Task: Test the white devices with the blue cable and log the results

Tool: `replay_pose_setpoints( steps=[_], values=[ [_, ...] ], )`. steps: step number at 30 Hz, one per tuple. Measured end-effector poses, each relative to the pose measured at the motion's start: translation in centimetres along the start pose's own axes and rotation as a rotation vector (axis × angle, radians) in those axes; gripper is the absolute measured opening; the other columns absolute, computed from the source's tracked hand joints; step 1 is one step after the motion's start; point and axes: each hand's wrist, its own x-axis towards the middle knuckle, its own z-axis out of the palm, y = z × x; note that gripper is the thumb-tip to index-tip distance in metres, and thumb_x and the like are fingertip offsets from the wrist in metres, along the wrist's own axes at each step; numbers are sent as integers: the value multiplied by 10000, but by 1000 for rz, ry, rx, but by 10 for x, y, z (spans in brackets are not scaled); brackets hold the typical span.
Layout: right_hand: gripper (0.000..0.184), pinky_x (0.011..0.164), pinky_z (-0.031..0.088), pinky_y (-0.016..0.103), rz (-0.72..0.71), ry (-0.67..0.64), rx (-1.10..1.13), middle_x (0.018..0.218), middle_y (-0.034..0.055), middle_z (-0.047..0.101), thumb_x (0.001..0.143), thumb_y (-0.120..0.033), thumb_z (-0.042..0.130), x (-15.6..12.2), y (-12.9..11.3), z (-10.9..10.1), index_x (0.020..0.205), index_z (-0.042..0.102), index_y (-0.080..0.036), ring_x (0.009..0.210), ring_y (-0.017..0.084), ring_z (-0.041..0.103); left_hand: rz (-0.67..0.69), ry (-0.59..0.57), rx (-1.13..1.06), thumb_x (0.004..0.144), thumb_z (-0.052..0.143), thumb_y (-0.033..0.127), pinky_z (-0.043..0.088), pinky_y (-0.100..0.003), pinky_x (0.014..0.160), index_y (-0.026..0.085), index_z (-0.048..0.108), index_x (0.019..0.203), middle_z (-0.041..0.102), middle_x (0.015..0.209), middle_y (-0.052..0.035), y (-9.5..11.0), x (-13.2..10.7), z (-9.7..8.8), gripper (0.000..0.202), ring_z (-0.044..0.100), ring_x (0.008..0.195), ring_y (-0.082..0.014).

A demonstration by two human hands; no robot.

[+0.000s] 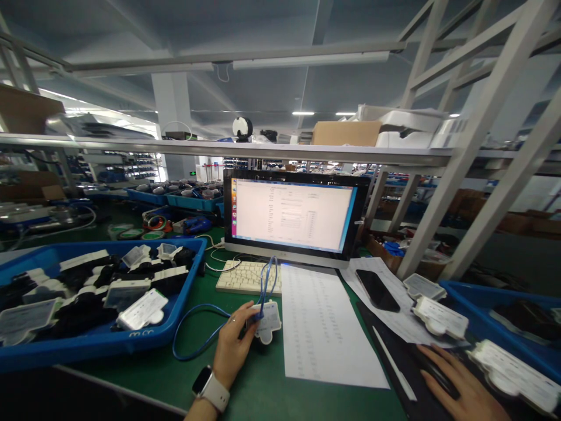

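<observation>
The left hand (236, 336) has its thumb and fingers pinched together on a white module (270, 323), gripping it at its left side where a blue cable (263, 292) meets it. The module is just above the green tabletop (267, 397) or touching it, I cannot tell which; it is toward the near edge, about midway between the left and right sides. It is flat and off-white, with a roughly squared body and a rounded lobe on the side facing the near edge. Its upper face bears faint grey markings, too small to read, and the fingers hide part of it. The cable rises in narrow loops in front of the cream keyboard (236, 278), and a wider loop curves out left of the wrist.

The right hand (460, 386), well apart from the left, is clasped over a black mouse (438, 374) toward the tabletop's near right corner, with the fingers along one side. Beside it lie more white modules of similar shape, one (440, 317) beyond the mouse and a larger-looking one (515, 374) to its right. Between the hands is a printed sheet (326, 327). By the tabletop's left side, a blue tray (109, 349) carries black parts with white and translucent housings.
</observation>
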Motion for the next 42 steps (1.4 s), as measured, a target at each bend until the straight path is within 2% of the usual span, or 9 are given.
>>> replay_pose_setpoints(
  steps=[12,21,30,42],
  values=[
    [512,935,453,493,-7,4,-26,1234,95,559,818,-520,382,-2,6,5,1182,584,-221,1151,311,506,-5,-11,-12,813,555,168,525,-307,861,237,613,1021,657,1085,-56,-1,0,1,227,621,1010,-189],
    [496,936,459,451,9,9,-27,1236,85,555,812,-518,396,-1,3,4,1181,578,-240,1122,290,532,-7,-4,-25,812,552,171,531,-314,852,233,620,1011,662,1072,-60,1,1,0,220,624,1003,-195],
    [518,937,447,500,19,-5,-12,1234,98,552,818,-528,380,-2,3,3,1186,575,-219,1138,309,515,-31,-20,-33,812,550,175,526,-333,867,232,626,1014,659,1081,-59,-1,0,0,224,618,1018,-203],
    [486,949,447,474,7,-9,-20,1248,89,546,818,-495,410,-1,3,3,1196,567,-234,1144,303,512,-20,-2,-27,809,556,183,531,-318,853,231,637,999,667,1064,-60,4,3,-1,212,626,1000,-200]
  ],
)
